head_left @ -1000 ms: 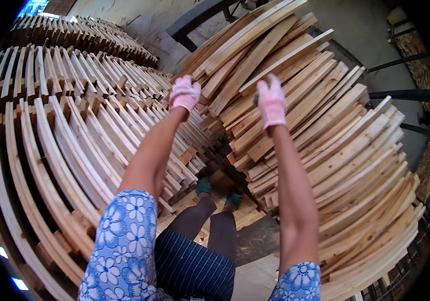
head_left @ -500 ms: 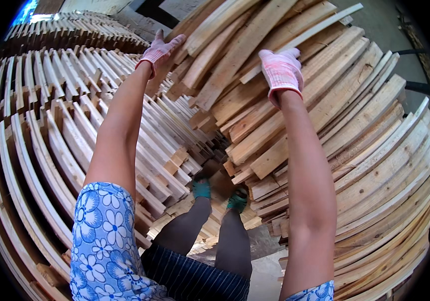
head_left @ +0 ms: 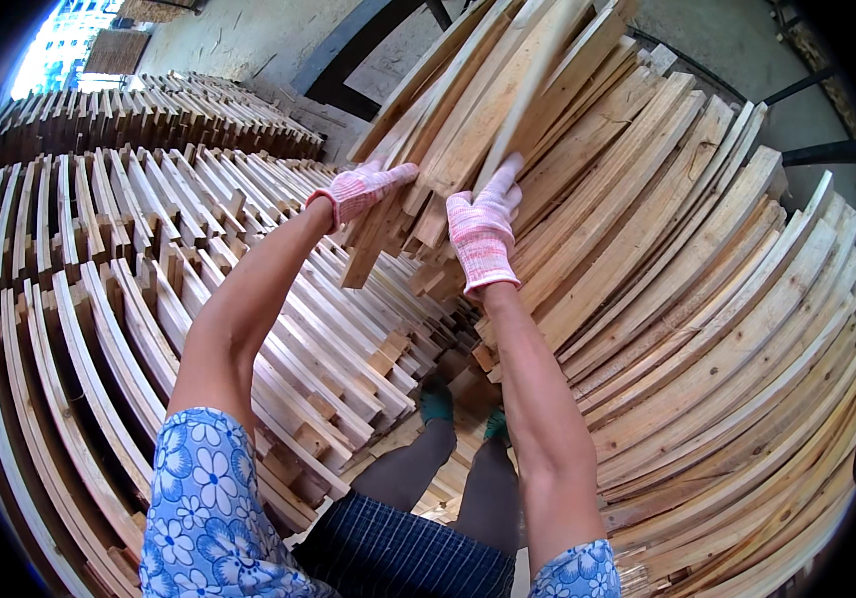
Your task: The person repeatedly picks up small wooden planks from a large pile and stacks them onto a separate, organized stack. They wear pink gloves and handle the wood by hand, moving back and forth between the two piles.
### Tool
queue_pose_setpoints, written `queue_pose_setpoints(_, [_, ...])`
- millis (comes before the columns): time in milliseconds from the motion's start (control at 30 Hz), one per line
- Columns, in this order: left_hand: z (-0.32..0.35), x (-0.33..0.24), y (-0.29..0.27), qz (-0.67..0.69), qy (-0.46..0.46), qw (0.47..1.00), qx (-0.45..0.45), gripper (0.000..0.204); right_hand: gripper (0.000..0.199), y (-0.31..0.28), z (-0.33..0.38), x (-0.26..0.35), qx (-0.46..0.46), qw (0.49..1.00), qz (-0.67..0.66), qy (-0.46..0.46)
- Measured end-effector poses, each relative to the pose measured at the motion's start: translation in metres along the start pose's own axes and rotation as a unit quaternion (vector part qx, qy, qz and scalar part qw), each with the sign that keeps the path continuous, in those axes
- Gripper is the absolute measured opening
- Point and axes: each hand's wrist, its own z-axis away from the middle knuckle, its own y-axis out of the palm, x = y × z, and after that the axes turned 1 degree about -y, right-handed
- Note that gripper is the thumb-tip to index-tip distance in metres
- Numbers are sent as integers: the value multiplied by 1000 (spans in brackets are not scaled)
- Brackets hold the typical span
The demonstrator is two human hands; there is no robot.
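Note:
Both my hands wear pink-and-white knitted gloves. They are at the near ends of a loose bunch of wooden boards (head_left: 483, 125) on top of the right-hand pile. My left hand (head_left: 360, 192) lies against the left side of the bunch, fingers stretched toward the board ends. A board end hangs down just beside it. My right hand (head_left: 485, 227) is on the right of the bunch, its fingers closed around the near end of a narrow pale wooden strip (head_left: 525, 95). The strip is smeared by motion. Part of its near end is hidden by the glove.
Stacked boards (head_left: 647, 369) rise on my right. Rows of spaced boards (head_left: 159, 299) stand on the left, more rows (head_left: 149, 125) behind them. A dark metal frame (head_left: 343, 75) is beyond the bunch. Black bars (head_left: 827, 152) jut at the far right. My feet are in a narrow gap between piles.
Both hands have come closer together; the right moved left and down, the left moved right and down. The loose boards now stand steeper and closer together. The pale strip has swung more upright.

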Motion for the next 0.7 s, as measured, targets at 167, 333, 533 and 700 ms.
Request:
queue_pose_setpoints(167, [-62, 56, 20, -107, 115, 987, -44, 81, 122, 0, 2, 38, 11, 993, -91, 79])
queue_pose_setpoints(333, [-50, 27, 37, 151, 110, 979, -81, 55, 137, 5, -9, 77, 12, 984, -25, 176])
queue_pose_setpoints(533, [-20, 6, 35, 228, -19, 973, -20, 105, 134, -16, 0, 43, -20, 985, -96, 145])
queue_pose_setpoints(700, [33, -51, 31, 138, 84, 964, 211, 99, 100, -93, 3, 0, 47, 912, -406, 40])
